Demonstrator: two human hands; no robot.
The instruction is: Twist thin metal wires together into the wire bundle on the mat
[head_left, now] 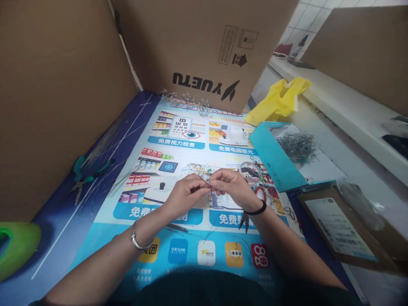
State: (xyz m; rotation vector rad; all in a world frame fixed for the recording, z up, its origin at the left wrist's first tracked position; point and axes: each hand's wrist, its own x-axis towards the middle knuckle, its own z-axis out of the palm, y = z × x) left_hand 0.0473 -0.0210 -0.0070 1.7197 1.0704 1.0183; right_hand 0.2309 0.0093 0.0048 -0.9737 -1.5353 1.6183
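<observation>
My left hand [186, 193] and my right hand [231, 187] meet over the middle of the printed poster [178, 229], fingertips almost touching. Both are closed in a pinch. A short, thin red strand [211, 190] shows between the fingertips; its ends are hidden. Just beyond the fingers lies a loose tangle of thin wire [194, 170] with a small green bit in it. Partly behind my right wrist, a dark pointed tool [244, 222] rests on the poster. Near my right forearm are a red ring-shaped coil [262, 194] and several small dark loops.
Teal-handled pliers [83, 176] lie left among loose wires [108, 144]. Cardboard panels [197, 42] rise at the left and back. At right stand a turquoise box [277, 161] with a wire tangle [298, 146], a yellow bag [280, 102] and a labelled parcel [341, 229]. A green object [25, 246] sits lower left.
</observation>
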